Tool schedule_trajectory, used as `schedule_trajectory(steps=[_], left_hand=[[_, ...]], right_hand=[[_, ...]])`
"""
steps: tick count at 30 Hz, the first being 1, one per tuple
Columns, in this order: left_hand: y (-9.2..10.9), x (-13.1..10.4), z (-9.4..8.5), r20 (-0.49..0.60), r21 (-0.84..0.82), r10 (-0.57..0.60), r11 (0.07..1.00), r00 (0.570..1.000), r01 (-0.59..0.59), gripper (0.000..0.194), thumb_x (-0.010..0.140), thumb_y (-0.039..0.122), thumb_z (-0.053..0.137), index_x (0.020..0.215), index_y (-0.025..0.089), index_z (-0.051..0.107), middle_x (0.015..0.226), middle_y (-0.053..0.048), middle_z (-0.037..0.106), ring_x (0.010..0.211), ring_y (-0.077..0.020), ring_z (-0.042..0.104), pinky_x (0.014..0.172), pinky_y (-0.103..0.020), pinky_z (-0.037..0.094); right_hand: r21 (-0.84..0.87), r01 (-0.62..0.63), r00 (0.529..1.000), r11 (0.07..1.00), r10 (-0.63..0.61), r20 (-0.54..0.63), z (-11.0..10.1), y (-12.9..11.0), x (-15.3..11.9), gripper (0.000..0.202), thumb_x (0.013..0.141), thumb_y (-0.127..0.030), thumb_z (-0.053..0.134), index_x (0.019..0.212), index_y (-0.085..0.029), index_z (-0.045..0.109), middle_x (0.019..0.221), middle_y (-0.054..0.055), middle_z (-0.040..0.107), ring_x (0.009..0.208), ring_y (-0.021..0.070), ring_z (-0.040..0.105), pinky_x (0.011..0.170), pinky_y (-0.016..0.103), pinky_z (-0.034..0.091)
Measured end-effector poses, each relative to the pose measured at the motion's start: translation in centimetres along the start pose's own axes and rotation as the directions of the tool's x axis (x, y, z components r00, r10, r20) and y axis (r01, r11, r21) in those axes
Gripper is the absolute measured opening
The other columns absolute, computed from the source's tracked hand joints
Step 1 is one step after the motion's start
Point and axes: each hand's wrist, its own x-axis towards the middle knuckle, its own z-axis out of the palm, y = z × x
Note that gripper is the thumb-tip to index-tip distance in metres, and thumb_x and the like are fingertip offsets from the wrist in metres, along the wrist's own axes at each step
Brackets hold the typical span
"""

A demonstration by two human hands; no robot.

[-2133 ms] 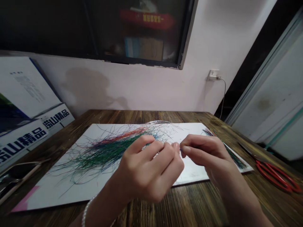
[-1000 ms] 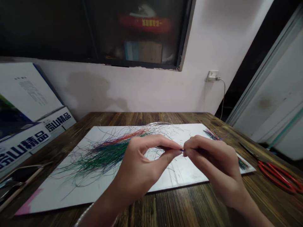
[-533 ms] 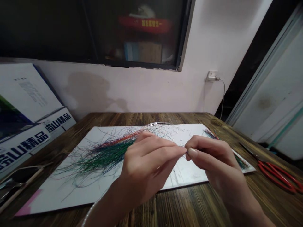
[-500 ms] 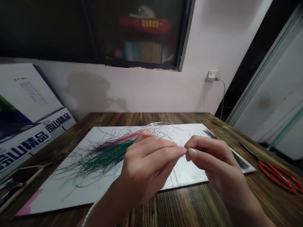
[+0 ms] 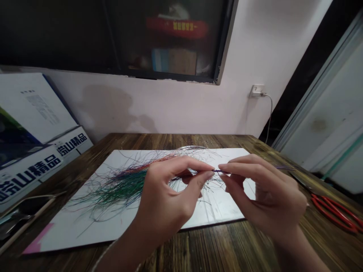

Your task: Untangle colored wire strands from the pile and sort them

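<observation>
Between my fingertips runs a thin dark purple-blue wire [image 5: 217, 171], twisted where it shows in the small gap. My left hand [image 5: 170, 196] pinches it between thumb and forefinger, and more of the strand shows behind those fingers. From the other side, my right hand [image 5: 263, 196] pinches the wire with thumb and fingers. Both hands are above a white board [image 5: 99, 230]. A loose heap of thin wires [image 5: 119, 185], green, orange and purple, lies on the board, partly behind my left hand.
Red-handled scissors [image 5: 334, 211] lie on the wooden table [image 5: 193, 253] at the right. A coil of silvery wire [image 5: 190, 147] rests at the board's back edge. Printed boxes [image 5: 45, 166] stand at left. A wall socket [image 5: 257, 90] holds a plugged cable.
My hands have turned and moved slightly apart, exposing the twisted wire between them. My right hand now covers the small wire bundle at the board's right edge.
</observation>
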Motion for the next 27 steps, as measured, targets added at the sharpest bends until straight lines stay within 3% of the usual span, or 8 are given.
schedule_trajectory(steps=[4, 11, 15, 20, 23, 27], left_hand=[[0.28, 0.02, 0.26, 0.04, -0.097, -0.112, 0.989, 0.993, 0.115, 0.013, 0.07, 0.003, 0.068, 0.069, 0.016, 0.069, 0.058, 0.004, 0.065, 0.045, -0.0049, 0.053, 0.038, -0.015, 0.041], [0.48, -0.18, 0.53, 0.106, -0.223, -0.193, 0.951, 0.975, 0.213, 0.01, 0.072, 0.006, 0.065, 0.067, 0.014, 0.066, 0.057, 0.004, 0.059, 0.04, -0.0039, 0.046, 0.036, -0.016, 0.04], [0.19, -0.27, 0.52, 0.109, -0.169, -0.156, 0.97, 0.982, 0.173, 0.01, 0.072, 0.005, 0.065, 0.068, 0.015, 0.066, 0.057, 0.004, 0.058, 0.044, -0.005, 0.048, 0.038, -0.018, 0.038], [0.03, -0.29, 0.24, 0.103, -0.147, -0.074, 0.985, 0.992, 0.088, 0.011, 0.074, 0.006, 0.064, 0.072, 0.016, 0.068, 0.059, 0.004, 0.06, 0.05, -0.0067, 0.052, 0.046, -0.021, 0.04], [0.15, -0.28, -0.03, 0.183, -0.209, -0.126, 0.964, 0.975, 0.164, 0.012, 0.076, 0.008, 0.064, 0.076, 0.019, 0.069, 0.06, 0.005, 0.062, 0.049, -0.006, 0.054, 0.048, -0.02, 0.042], [0.03, -0.04, -0.29, 0.325, -0.306, -0.249, 0.885, 0.912, 0.35, 0.013, 0.078, 0.013, 0.062, 0.079, 0.023, 0.071, 0.067, 0.004, 0.066, 0.049, -0.0056, 0.054, 0.047, -0.017, 0.045]], right_hand=[[-0.092, 0.111, 0.991, 0.99, -0.117, -0.062, 0.21, -0.06, -0.07, 0.045, 0.072, 0.004, 0.06, 0.105, -0.026, 0.066, 0.092, 0.003, 0.065, 0.073, 0.0157, 0.063, 0.053, 0.027, 0.053], [-0.111, 0.126, 0.99, 0.986, -0.132, -0.045, -0.2, 0.17, -0.21, 0.044, 0.076, 0.004, 0.056, 0.107, -0.026, 0.067, 0.091, 0.002, 0.069, 0.069, 0.0147, 0.065, 0.053, 0.028, 0.056], [-0.117, 0.14, 0.988, 0.983, -0.146, -0.044, -0.2, 0.28, -0.2, 0.044, 0.076, 0.005, 0.056, 0.105, -0.026, 0.068, 0.088, 0.002, 0.069, 0.068, 0.0136, 0.065, 0.051, 0.026, 0.055], [0.014, 0.042, 0.998, 0.999, -0.041, -0.052, -0.19, 0.01, -0.01, 0.042, 0.075, 0.005, 0.056, 0.1, -0.025, 0.069, 0.087, 0.003, 0.068, 0.067, 0.0142, 0.063, 0.051, 0.028, 0.054], [0.072, -0.001, 0.999, 0.997, 0.005, -0.048, -0.39, -0.09, 0.24, 0.036, 0.073, 0.005, 0.059, 0.093, -0.022, 0.071, 0.081, 0.003, 0.068, 0.065, 0.0143, 0.062, 0.05, 0.029, 0.052], [0.084, -0.013, 0.999, 0.996, 0.016, -0.032, -0.77, 0.04, 0.64, 0.029, 0.073, 0.002, 0.062, 0.088, -0.021, 0.072, 0.074, 0.001, 0.067, 0.063, 0.0141, 0.062, 0.05, 0.028, 0.051]])
